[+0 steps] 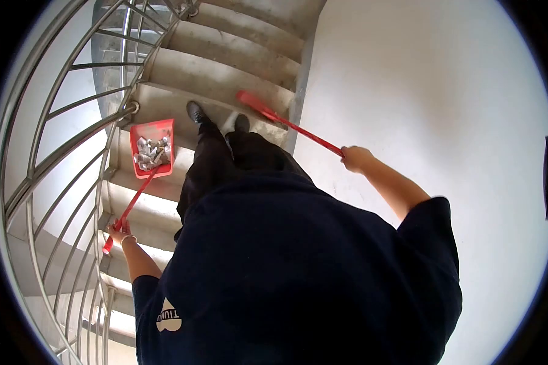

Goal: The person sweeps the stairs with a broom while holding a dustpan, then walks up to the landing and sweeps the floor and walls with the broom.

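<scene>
Gripping a red dustpan (143, 131) and a red broom (280, 118) over gray stairs (225, 68).
Holding the dustpan, left of the frame's middle, by its long handle in the left hand (120, 231), with crumpled gray bits (152, 153) inside. Holding the broom, at upper middle, by its stick in the right hand (355, 159). Both hands wrapped tight, far apart. Dark shoes (195, 112) between. Metal railing (117, 117) at left, white wall (420, 91) at right.

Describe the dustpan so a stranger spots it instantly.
Find the metal railing left of the stairs. Beside it, follow the red handle from the left hand forward to the dustpan. Unlike the red broom, it is an open tray holding pale scraps.
</scene>
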`<state>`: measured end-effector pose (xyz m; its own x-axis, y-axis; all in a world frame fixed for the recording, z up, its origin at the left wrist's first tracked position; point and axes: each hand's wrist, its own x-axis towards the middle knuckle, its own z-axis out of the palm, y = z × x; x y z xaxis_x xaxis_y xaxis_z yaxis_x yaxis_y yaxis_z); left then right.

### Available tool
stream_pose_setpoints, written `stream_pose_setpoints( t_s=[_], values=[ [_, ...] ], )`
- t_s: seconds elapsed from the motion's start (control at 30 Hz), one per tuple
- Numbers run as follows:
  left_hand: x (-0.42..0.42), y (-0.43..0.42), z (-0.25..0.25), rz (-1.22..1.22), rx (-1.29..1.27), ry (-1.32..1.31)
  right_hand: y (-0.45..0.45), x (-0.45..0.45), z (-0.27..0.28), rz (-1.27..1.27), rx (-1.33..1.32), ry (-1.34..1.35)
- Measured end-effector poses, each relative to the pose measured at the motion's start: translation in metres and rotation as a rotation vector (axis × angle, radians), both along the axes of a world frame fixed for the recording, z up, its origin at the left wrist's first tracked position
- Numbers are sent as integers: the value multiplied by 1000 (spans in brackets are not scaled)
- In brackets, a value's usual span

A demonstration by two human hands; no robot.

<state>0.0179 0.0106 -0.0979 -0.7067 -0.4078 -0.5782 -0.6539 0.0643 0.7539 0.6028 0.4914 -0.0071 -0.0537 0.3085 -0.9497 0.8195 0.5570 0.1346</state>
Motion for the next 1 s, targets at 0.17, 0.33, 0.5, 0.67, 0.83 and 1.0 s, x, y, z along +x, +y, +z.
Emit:
stream_pose_setpoints(
  t_s=[0.17,0.33,0.5,0.67,0.83,1.0],
  values=[
    [0,12,4,-46,-63,0,48,-32,-37,-83,66,9],
    [-5,14,6,-58,-68,-19,80,-35,-27,-38,163,28],
    [2,17,8,-20,-52,20,19,-16,-2,17,136,55],
    [0,-2,-3,4,-16,11,5,-4,-4,-135,54,-76],
    [-3,2,-2,-9,-59,-2,33,13,-37,-210,158,-107],
    [-10,8,1,-68,-2,-34,36,7,-15,-179,243,-71]
  ],
)
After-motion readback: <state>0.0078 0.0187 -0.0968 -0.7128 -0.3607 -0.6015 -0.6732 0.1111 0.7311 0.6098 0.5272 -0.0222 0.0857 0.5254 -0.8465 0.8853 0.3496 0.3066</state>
